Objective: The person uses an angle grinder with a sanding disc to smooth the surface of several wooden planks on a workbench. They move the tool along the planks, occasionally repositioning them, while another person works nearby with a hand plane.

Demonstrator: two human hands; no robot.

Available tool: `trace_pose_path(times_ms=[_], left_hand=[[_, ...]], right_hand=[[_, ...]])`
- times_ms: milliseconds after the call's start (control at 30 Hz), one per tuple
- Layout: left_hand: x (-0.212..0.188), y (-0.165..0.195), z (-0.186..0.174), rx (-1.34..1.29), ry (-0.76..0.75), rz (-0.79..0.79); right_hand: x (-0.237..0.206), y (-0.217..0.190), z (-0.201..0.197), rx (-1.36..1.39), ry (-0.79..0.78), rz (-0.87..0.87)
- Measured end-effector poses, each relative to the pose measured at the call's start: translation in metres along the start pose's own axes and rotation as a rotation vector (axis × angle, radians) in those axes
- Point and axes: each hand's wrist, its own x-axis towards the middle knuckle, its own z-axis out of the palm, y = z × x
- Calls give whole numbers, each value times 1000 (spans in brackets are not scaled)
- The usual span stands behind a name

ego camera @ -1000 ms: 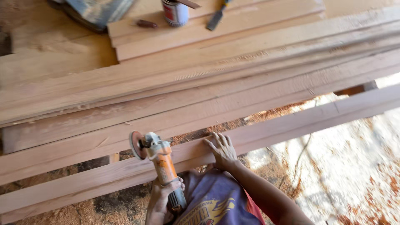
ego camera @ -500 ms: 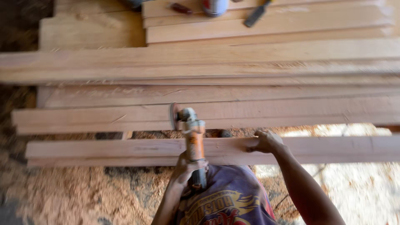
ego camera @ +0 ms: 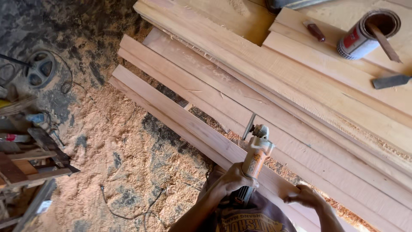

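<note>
Grinder (ego camera: 254, 158) (orange body, disc upward) in my left hand (ego camera: 231, 180), fingers clamped round its grip, over the nearest plank (ego camera: 171, 112). My right hand (ego camera: 305, 196) rests on that plank, fingers curled together. Sawdust floor (ego camera: 120, 146) below.

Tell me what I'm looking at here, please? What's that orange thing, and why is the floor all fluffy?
This picture comes from a camera worn on a person's head, looking down at their own two hands. The left hand grips an orange power tool, an angle grinder, with a thin round disc at its tip. The right hand rests on a long wooden plank. More planks lie side by side next to it. Farther up sit a roll of sandpaper, a chisel and a small red-handled tool. The fluffy stuff on the floor is sawdust, tiny bits of wood. A black cable lies on it.
</note>
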Motion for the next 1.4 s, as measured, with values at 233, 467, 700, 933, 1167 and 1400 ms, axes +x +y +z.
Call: trace_pose_path(times_ms=[233, 467, 700, 933, 1167, 1400], left_hand=[[-7, 0, -24, -141, 113, 17], [-9, 13, -34, -254, -14, 72], [2, 34, -18, -310, -123, 137], [28, 35, -18, -224, -272, 177], [55, 32, -37, -287, -304, 47], [66, 13, -63, -265, -313, 42]], right_hand=[[-6, 5, 13, -16, 124, 10], [-44, -5, 24, -225, 417, 68], [-51, 13, 38, -407, 615, -288], [-44, 17, 30, -551, 519, -264], [-60, 10, 17, -478, 699, -280], [-64, 7, 15, -417, 838, -283]])
